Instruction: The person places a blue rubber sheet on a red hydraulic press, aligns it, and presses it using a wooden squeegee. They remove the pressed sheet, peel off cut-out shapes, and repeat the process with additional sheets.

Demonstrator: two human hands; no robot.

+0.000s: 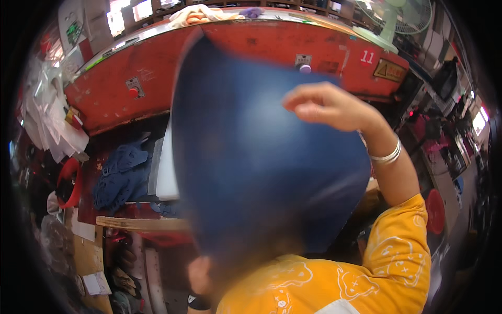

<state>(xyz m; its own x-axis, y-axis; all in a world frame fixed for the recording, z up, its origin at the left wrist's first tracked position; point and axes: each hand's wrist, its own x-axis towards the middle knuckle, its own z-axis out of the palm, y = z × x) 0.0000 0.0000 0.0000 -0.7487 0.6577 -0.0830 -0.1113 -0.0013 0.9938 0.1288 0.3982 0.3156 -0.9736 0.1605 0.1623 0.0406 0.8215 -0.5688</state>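
Observation:
A large, smooth dark blue sheet (261,141), blurred by motion, stands curved upright in front of me and hides much of the bench behind it. My right hand (329,106) is raised before its upper right part. The fingers of that hand are loosely bent, apart from the thumb, and nothing shows between them. Low down, beside the sheet's bottom left edge, is my left hand (200,275). Its fingers are smeared, so I cannot tell whether they grip the sheet.
Behind the sheet runs a red machine beam (225,57) with push buttons. Cut blue scraps (121,170) lie left of a white board (166,167). A wooden edge (141,224) borders the bench. A pale green fan (389,23) stands at far right, a red basket (68,183) at left.

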